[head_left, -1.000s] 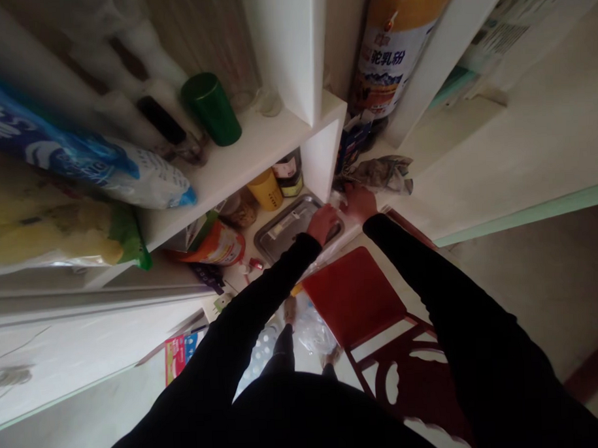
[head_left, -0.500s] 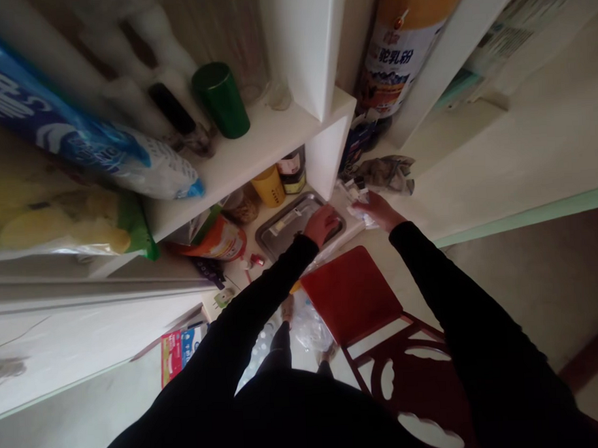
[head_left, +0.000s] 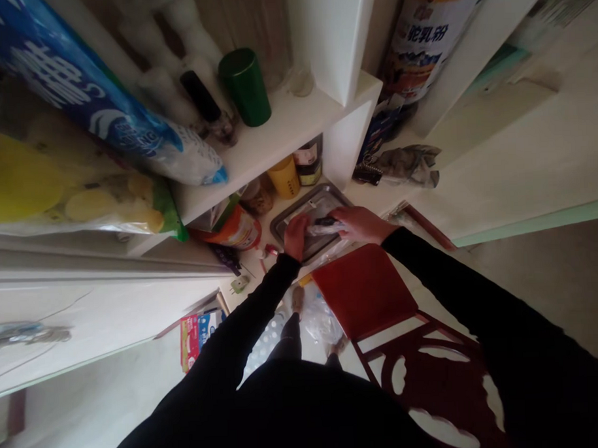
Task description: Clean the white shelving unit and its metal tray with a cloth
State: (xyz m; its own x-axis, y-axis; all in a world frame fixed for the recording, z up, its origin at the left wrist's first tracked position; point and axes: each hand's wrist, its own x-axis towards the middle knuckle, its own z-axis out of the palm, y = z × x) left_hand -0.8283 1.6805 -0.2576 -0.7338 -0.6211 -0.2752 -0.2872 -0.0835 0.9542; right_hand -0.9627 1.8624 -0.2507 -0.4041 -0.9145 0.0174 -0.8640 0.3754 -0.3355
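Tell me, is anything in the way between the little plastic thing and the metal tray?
Nothing visible is in the way: the right hand holds the little plastic thing over the metal tray, the left hand beside it. What is right underneath is hidden.

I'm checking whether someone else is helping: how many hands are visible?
2: the left hand over the metal tray, and the right hand at its right side, holding a small plastic-wrapped item. Others could be hidden.
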